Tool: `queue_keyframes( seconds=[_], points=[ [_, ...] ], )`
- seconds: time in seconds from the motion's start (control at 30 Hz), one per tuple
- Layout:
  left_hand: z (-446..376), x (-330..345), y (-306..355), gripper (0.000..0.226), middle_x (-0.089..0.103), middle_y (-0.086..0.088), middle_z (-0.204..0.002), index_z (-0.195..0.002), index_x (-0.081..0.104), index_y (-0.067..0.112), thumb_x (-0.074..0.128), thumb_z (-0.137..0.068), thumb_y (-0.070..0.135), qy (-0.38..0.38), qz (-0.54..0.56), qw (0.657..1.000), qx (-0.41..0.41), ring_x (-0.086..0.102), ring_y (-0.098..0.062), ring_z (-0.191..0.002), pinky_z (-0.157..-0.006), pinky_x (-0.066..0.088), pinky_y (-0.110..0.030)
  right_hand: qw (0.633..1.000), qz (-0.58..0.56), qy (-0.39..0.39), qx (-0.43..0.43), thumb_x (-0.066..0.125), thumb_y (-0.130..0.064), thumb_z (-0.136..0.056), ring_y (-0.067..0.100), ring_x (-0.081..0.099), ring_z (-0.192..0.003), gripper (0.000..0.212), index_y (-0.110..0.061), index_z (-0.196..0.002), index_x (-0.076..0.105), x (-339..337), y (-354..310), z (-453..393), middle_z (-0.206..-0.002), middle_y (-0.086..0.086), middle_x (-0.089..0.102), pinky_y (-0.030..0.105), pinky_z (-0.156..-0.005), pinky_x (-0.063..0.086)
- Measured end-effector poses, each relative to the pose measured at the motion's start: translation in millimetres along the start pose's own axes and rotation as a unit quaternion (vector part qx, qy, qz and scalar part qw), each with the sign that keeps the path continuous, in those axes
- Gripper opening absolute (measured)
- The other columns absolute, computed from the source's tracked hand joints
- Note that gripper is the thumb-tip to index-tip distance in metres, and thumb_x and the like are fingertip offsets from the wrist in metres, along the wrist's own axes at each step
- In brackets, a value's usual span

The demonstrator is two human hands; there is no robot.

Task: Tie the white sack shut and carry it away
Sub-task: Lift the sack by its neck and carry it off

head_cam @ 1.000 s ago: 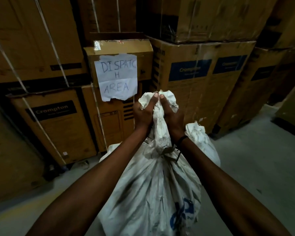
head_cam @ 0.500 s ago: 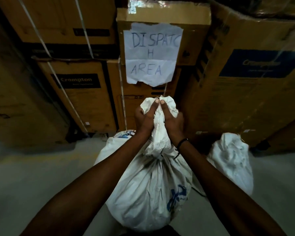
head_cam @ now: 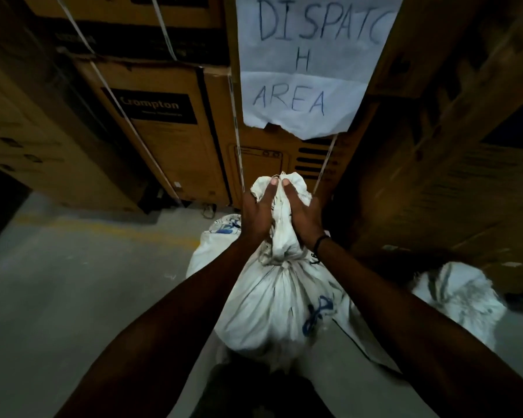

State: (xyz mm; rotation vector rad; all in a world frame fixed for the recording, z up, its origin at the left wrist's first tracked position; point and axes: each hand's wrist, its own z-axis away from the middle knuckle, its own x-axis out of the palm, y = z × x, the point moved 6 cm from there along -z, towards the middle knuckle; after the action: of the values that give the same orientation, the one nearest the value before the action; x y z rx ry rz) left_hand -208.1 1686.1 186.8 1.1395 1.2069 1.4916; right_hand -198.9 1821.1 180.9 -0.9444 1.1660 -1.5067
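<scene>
The white sack (head_cam: 272, 309), woven with blue print, hangs in front of me, its neck cinched by a tie into a bunched top. My left hand (head_cam: 258, 215) and my right hand (head_cam: 304, 217) both grip that bunched top from either side, thumbs pressed together at its tip. A dark band circles my right wrist. The sack's bottom hangs near my dark-clad legs at the lower edge.
A paper sign (head_cam: 311, 64) reading DISPATCH AREA hangs on stacked cardboard boxes (head_cam: 163, 140) straight ahead. More boxes (head_cam: 453, 176) stand close on the right. Another tied white sack (head_cam: 462, 300) lies on the grey floor (head_cam: 82, 297) at right, one more (head_cam: 215, 242) behind mine.
The boxes and sign have come much closer and higher in view. My hands keep the same grip on the sack's top. The sack on the floor at right has shifted further right.
</scene>
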Motion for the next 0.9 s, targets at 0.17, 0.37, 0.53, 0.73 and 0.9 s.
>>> queue_keyframes(
  seconds=[0.17, 0.37, 0.53, 0.73, 0.9],
  points=[
    [-31.6, 8.4, -76.0, 0.027, 0.081, 0.004, -0.104, -0.106, 0.079, 0.022, 0.068, -0.095, 0.044, 0.017, -0.025, 0.999, -0.040, 0.077, -0.011, -0.103, -0.093, 0.060, -0.036, 0.997, 0.028, 0.019, 0.068, 0.077, -0.072, -0.076, 0.008, 0.081, -0.092, 0.047, -0.030, -0.096, 0.083, -11.0, 75.3, -48.3, -0.096, -0.007, 0.085, 0.035, -0.088, 0.066],
    [-69.9, 10.6, -170.6, 0.020, 0.080, 0.002, -0.100, -0.097, 0.077, 0.027, 0.070, -0.092, 0.045, 0.022, -0.046, 0.995, -0.084, 0.076, -0.011, -0.099, -0.098, 0.059, -0.044, 0.988, 0.060, 0.050, 0.131, 0.075, -0.080, -0.069, 0.006, 0.080, -0.090, 0.063, -0.024, -0.097, 0.082, -19.3, 166.6, -101.0, -0.093, -0.006, 0.084, 0.033, -0.089, 0.066],
    [-93.9, 9.1, -222.1, 0.022, 0.074, 0.005, -0.092, -0.098, 0.069, 0.023, 0.064, -0.097, 0.045, -0.004, -0.110, 0.990, -0.089, 0.070, -0.009, -0.087, -0.096, 0.059, -0.045, 0.988, 0.062, 0.061, 0.131, 0.077, -0.075, -0.070, -0.005, 0.078, -0.086, 0.054, -0.027, -0.095, 0.081, -19.7, 214.3, -128.8, -0.090, -0.016, 0.083, 0.010, -0.071, 0.058],
    [-110.1, -4.9, -247.9, 0.032, 0.081, 0.004, -0.107, -0.108, 0.077, 0.022, 0.073, -0.090, 0.048, 0.018, -0.070, 0.993, -0.098, 0.075, -0.010, -0.105, -0.100, 0.059, -0.043, 0.991, 0.060, 0.021, 0.116, 0.077, -0.075, -0.074, 0.005, 0.080, -0.094, 0.056, -0.027, -0.102, 0.082, -6.6, 238.7, -142.0, -0.097, -0.010, 0.084, 0.022, -0.082, 0.064],
    [-100.5, -31.1, -254.0, 0.033, 0.075, -0.009, -0.115, -0.114, 0.067, 0.018, 0.078, -0.089, 0.036, -0.010, -0.080, 0.988, -0.130, 0.072, -0.025, -0.111, -0.101, 0.056, -0.053, 0.983, 0.077, -0.054, 0.160, 0.078, -0.076, -0.073, 0.018, 0.075, -0.115, 0.067, -0.028, -0.119, 0.075, -1.3, 245.3, -127.6, -0.119, 0.000, 0.080, 0.046, -0.107, 0.058]
  ],
)
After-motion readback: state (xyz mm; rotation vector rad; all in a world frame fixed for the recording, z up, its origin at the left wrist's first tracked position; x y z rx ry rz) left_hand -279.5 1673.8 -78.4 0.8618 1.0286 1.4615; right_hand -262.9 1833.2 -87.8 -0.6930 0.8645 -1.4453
